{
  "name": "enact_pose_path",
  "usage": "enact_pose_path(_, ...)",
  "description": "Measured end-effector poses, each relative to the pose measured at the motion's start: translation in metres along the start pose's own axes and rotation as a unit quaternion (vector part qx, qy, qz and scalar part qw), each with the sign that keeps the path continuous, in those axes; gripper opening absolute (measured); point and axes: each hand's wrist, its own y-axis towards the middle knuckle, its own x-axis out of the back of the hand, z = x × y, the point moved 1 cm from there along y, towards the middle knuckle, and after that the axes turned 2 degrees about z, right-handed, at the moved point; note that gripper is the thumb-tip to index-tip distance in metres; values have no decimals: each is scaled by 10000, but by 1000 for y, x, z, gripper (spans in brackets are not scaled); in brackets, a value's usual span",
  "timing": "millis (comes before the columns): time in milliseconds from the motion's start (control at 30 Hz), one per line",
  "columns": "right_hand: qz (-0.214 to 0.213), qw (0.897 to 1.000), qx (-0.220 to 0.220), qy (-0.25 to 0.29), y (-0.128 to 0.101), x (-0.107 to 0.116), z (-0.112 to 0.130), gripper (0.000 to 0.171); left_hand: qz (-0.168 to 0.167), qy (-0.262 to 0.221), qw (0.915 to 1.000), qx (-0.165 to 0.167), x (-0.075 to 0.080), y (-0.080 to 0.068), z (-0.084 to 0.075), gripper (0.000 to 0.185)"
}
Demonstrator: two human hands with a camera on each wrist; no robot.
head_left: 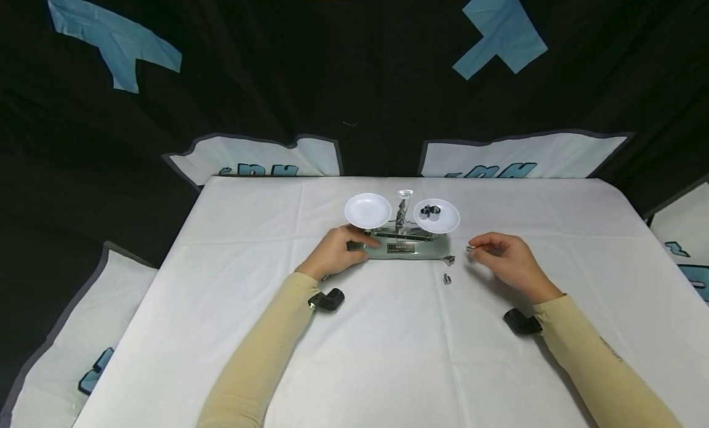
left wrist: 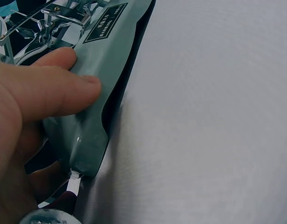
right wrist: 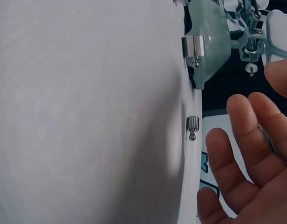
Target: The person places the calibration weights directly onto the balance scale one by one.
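Head view: left hand (head_left: 334, 254) grips left end of balance scale (head_left: 402, 246), near table's (head_left: 221, 329) far edge. Right hand (head_left: 506, 260) pinches small weight (head_left: 470, 248) right of scale. Two weights (head_left: 447, 270) lie on cloth beside base.

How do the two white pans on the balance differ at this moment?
The left pan is bare, while the right pan carries small metal weights. The left pan sits slightly higher in the head view than the right pan. Both are round, white and mounted on the same balance.
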Motion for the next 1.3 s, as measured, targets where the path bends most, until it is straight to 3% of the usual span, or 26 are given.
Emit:
enact_pose_path(533,752,9943,-557,-514,8,-9,8,29,-15,54,10000,21,1,-1,-1,33)
enact_pose_path(1300,884,9923,-582,-642,12,-19,18,24,-82,106,9999,38,-1,0,-1,32)
